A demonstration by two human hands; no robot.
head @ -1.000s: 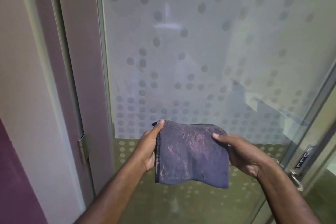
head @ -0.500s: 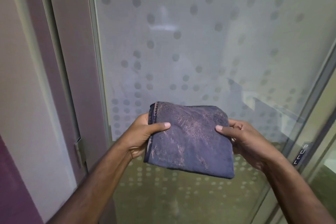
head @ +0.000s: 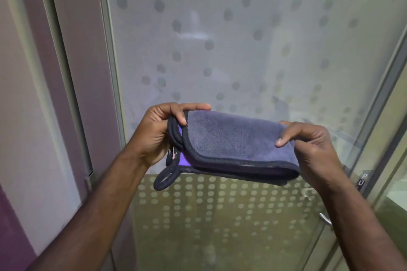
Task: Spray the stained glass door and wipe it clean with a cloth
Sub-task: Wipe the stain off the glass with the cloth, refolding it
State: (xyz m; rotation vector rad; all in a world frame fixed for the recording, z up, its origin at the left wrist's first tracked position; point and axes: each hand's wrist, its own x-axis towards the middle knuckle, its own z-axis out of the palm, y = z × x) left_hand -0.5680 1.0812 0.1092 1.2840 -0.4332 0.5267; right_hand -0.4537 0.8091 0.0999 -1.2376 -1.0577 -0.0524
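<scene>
The cloth [head: 237, 145], a purple-grey microfibre one with dark edging, is held folded in front of the glass door [head: 242, 39], about level with where the frosted band meets the dotted lower pane. The left hand [head: 158, 132] pinches its 9 o'clock end, thumb on top and fingers [head: 193, 106] curled over the far edge. The right hand [head: 312, 152] grips the 3 o'clock end, thumb pressed on the upper face and the other fingers wrapped beneath. A loop [head: 164, 180] hangs from the corner at 7 o'clock. At 4 o'clock from the cloth, a metal handle [head: 324, 219] and a sign [head: 363, 179] sit on the door's edge. Half a second ago the cloth faced the camera as a flat square; now it is folded over into a narrower, thicker band, lying nearly level between the hands.
</scene>
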